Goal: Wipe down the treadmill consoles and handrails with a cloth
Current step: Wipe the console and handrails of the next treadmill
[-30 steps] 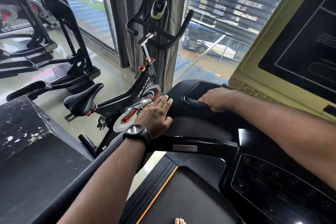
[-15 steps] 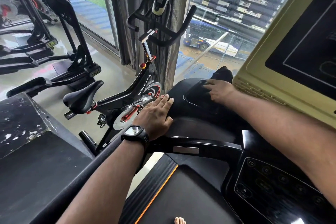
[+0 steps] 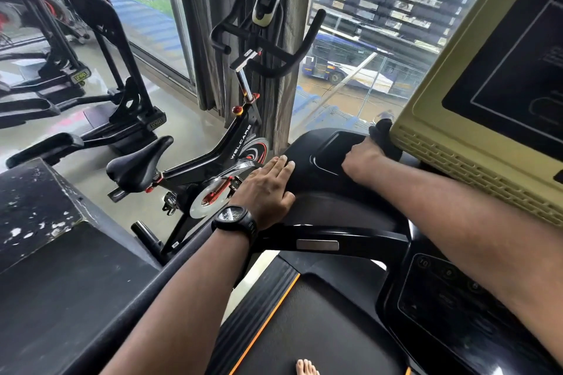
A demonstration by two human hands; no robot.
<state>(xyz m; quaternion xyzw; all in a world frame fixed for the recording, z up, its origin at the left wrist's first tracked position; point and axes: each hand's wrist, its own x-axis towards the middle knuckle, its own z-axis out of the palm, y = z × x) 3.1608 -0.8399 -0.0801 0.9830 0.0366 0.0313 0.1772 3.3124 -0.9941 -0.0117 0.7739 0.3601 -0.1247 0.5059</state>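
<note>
I stand on a black treadmill whose console tray (image 3: pixel 327 155) has a recessed pocket at its left end. My left hand (image 3: pixel 266 189), with a black watch on the wrist, lies flat and open on the tray's left edge. My right hand (image 3: pixel 364 158) is closed on a dark cloth (image 3: pixel 384 134) and presses it at the far side of the pocket, against the olive-yellow frame of the console screen (image 3: pixel 426 119). A black handrail (image 3: pixel 320 236) with a silver sensor plate runs below my left hand. Most of the cloth is hidden by my hand.
A black button panel (image 3: pixel 451 292) sits at lower right, and the orange-edged belt deck (image 3: pixel 292 329) with my bare toes (image 3: pixel 306 368) lies below. A Welcare spin bike (image 3: pixel 219 155) stands to the left by the window pillar, elliptical machines (image 3: pixel 91 85) behind it, and a scuffed black box (image 3: pixel 39 213) at left.
My right hand has slid the cloth away from me, from the near side of the tray pocket to its far edge by the screen frame. My left hand has stayed put.
</note>
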